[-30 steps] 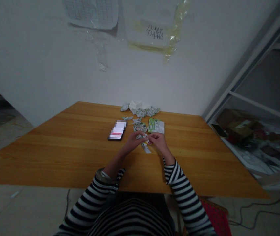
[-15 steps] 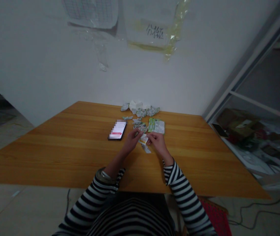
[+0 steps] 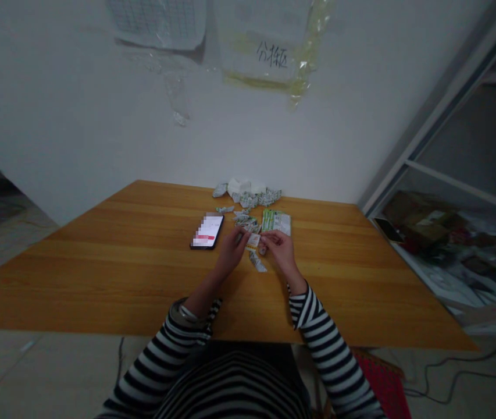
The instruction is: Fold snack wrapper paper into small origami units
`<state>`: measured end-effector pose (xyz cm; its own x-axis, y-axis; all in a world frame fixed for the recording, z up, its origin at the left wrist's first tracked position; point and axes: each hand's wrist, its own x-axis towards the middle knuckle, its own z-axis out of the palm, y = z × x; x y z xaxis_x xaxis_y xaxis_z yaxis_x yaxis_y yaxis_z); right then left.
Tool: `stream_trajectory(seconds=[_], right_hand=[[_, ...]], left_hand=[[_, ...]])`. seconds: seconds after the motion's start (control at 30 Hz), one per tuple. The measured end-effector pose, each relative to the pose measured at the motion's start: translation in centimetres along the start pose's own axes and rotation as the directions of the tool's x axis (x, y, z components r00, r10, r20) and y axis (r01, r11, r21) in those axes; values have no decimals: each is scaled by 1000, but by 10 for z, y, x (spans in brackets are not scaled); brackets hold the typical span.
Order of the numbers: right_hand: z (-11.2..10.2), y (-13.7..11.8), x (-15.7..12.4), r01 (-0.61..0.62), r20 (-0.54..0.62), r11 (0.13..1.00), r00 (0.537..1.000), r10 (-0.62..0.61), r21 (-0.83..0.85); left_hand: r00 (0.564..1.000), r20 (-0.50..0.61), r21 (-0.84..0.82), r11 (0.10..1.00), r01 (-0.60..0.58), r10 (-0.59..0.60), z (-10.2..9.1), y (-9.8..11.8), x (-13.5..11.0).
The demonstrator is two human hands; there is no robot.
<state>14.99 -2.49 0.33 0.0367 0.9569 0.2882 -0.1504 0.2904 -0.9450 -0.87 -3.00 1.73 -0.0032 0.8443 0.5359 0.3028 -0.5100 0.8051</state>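
Both of my hands meet over the middle of a wooden table (image 3: pixel 99 262). My left hand (image 3: pixel 231 249) and my right hand (image 3: pixel 279 248) pinch the two ends of a small white and yellow paper piece (image 3: pixel 253 240) between them. Just below it lies a folded paper bit (image 3: pixel 257 263) on the table. A flat green and white packet (image 3: pixel 276 222) lies right behind my right hand. A heap of folded paper pieces (image 3: pixel 250 199) sits further back, and a smaller cluster (image 3: pixel 246 220) sits behind my left hand.
A phone (image 3: pixel 207 231) with a lit screen lies left of my left hand. A metal shelf rack (image 3: pixel 448 174) with cluttered goods stands at the right. Papers are taped to the white wall (image 3: pixel 77 116) behind the table. Cables run on the floor at the lower right.
My hands have shifted a little away from me, and the paper piece between them has opened out from a crumpled fold into a flatter strip.
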Motion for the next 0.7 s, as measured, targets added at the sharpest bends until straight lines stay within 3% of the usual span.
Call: stream_trajectory(seconds=[0.13,0.27,0.7], right_hand=[[1,1,-1,30,-54,998,998,-32,-51],[3,1,-1,50,-116,999,992,-50,-1],[6,5,0,34,-182,999,983,-34,-6]], left_hand=[[999,4,41,998,-40,39,-1,4,-2],[999,21,59,998,-32,31,1,5,-3],[990,33,95,986,-140,138,6,0,-8]])
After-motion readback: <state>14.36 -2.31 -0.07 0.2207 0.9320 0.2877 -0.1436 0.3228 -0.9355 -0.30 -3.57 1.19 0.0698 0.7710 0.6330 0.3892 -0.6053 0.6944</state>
